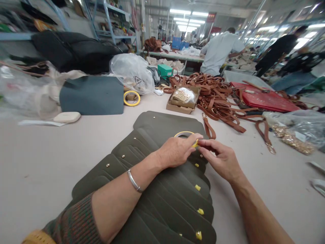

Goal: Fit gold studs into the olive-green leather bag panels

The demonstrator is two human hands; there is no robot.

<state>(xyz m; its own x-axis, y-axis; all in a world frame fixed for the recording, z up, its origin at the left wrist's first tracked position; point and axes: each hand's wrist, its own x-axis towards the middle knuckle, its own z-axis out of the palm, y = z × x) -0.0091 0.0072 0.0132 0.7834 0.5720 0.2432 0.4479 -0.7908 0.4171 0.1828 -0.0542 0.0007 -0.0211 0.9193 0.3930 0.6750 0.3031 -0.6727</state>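
My left hand is closed around a roll of yellow tape, held above a stack of dark green panels. At the roll's near right edge, my right hand pinches with thumb and forefinger, seemingly at the tape's free end; the fingertips partly hide it. The panels overlap like steps, with small metal studs along their left side. Pieces of yellow tape sit along the right side, one on each of several panels. Part of the roll is hidden behind my left fingers.
Brown leather straps with metal clasps lie heaped at the back right, beside a cardboard box of gold hardware. Another tape roll, a blue-grey panel and a plastic bag lie back left. A person stands beyond the table.
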